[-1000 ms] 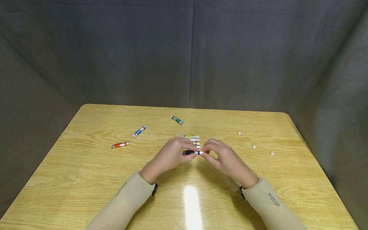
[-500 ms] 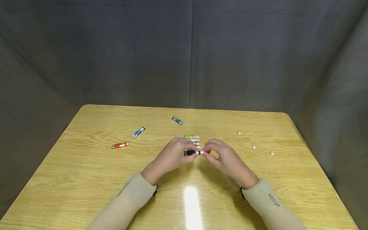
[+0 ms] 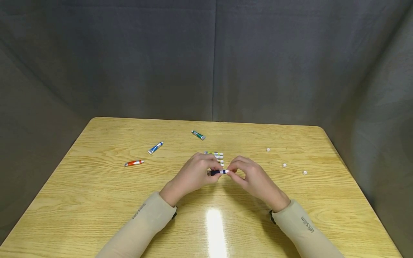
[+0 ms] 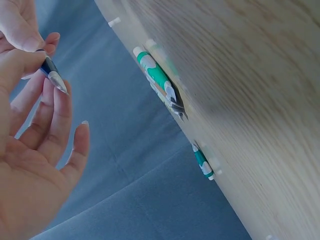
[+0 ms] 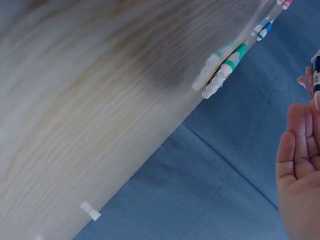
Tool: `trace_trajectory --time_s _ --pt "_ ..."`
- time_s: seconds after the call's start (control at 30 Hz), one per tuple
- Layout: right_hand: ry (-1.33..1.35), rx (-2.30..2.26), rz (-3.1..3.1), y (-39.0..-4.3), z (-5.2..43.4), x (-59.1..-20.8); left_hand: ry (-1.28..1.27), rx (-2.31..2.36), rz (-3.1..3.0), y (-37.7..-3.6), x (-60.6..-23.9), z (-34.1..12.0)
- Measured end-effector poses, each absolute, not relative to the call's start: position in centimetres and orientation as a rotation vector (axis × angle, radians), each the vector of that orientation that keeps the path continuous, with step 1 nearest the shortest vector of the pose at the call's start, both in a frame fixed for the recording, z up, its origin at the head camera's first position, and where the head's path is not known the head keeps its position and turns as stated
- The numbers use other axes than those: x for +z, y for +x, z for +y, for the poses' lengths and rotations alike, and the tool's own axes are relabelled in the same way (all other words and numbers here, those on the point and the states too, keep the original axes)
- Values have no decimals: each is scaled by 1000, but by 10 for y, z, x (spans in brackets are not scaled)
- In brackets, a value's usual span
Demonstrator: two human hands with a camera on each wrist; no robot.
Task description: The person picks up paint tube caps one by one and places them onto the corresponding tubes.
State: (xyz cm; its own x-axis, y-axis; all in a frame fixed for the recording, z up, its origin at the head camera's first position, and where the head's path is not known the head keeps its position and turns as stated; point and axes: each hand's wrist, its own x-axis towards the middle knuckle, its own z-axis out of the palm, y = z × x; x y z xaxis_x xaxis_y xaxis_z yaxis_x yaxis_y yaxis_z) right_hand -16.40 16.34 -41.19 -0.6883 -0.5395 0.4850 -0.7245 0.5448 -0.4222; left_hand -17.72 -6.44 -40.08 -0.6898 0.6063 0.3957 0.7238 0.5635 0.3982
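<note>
Over the middle of the table, my left hand [image 3: 197, 172] pinches a dark navy paint tube [image 3: 214, 172] between thumb and fingers. My right hand [image 3: 250, 176] pinches its white cap end with thumb and forefinger. In the left wrist view the navy tube [image 4: 50, 70] slants between the fingertips, its silvery crimped end free. Only part of the tube [image 5: 316, 75] shows at the right edge of the right wrist view. Just behind the hands, a row of several paint tubes [image 3: 213, 153] lies side by side, caps to the right, partly hidden by the left hand.
A red paint tube [image 3: 134, 163] and a blue one [image 3: 156, 147] lie to the left on the wooden table [image 3: 96, 193]. Farther back is a green tube [image 3: 198, 135]. Small white caps [image 3: 284, 165] sit apart on the right. Grey cloth [image 3: 206, 61] hangs behind the table.
The navy tube and my left hand have shifted slightly to the right. Both hands keep their pinch on the tube; the things on the table stay where they were.
</note>
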Motion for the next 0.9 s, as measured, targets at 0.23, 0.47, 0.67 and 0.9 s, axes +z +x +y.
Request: trace_trajectory --time_s 0.23,0.47,0.67,0.9 --pt "1020 862 -2525 -167 170 -414 -1130 -792 -2594 -180 -402 -64" --pt "953 853 -2568 -168 186 -411 -1106 -693 -2620 -185 -408 -64" --pt "873 816 -2603 -169 205 -407 -1077 -627 -2672 -190 -413 -62" --pt "788 776 -2597 -172 232 -401 -1068 -592 -2691 -197 -417 -60"
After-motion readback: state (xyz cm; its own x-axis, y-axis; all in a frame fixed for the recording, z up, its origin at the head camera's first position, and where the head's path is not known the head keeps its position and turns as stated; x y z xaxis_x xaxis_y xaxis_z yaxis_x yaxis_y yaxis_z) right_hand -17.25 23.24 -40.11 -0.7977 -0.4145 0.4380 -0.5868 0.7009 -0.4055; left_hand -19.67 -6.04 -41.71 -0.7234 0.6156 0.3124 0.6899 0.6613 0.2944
